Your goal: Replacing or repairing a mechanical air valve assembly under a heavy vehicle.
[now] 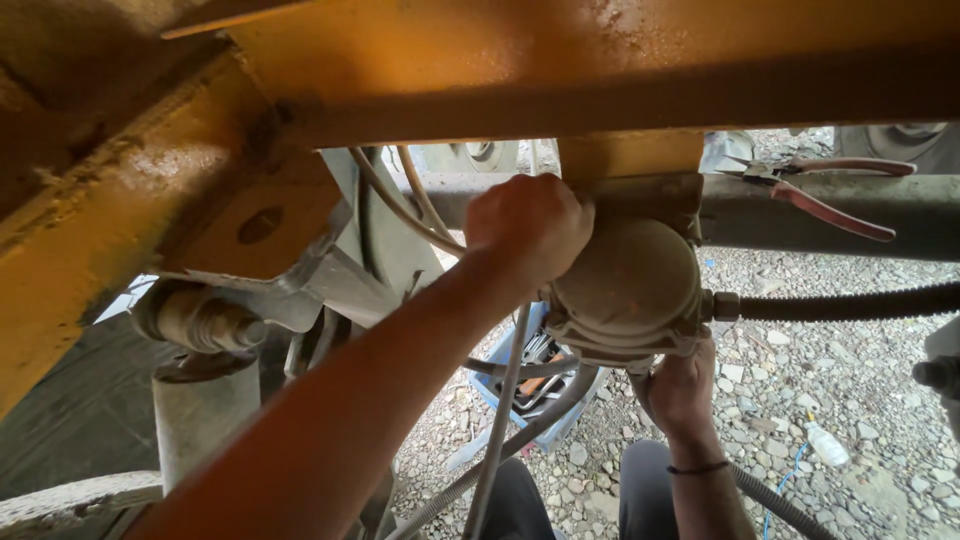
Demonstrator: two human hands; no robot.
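Landmark: round grey canister (628,285), bolted under yellow frame beam (560,70), centre of view.
Left hand (528,225): closed into a fist, pressed against upper left edge of canister, just below beam; what sits inside the fist hidden, cannot tell.
Right hand (682,388): reaching up beneath canister, fingers touching its lower right rim; grip hidden behind canister body, cannot tell whether open or closed.
Wristband (697,467): thin, dark, on right wrist, below canister.
Corrugated hose (850,303): dark, joined to fitting on right side of canister, running off to right.
Pliers (820,190): red handles, resting on grey cross tube (800,220), up and right of canister.
Cables (400,200): pale, curving down behind fist, left of canister.
Thin rod (500,420): grey, slanting down from left underside of canister.
Blue box (535,385): on gravel, below and behind canister, holding small tools.
Bracket with bolt (215,320): grey, well left of canister.
Gravel ground (850,400): below and right of canister.
Small plastic bottle (826,443): lying on gravel, lower right of canister.
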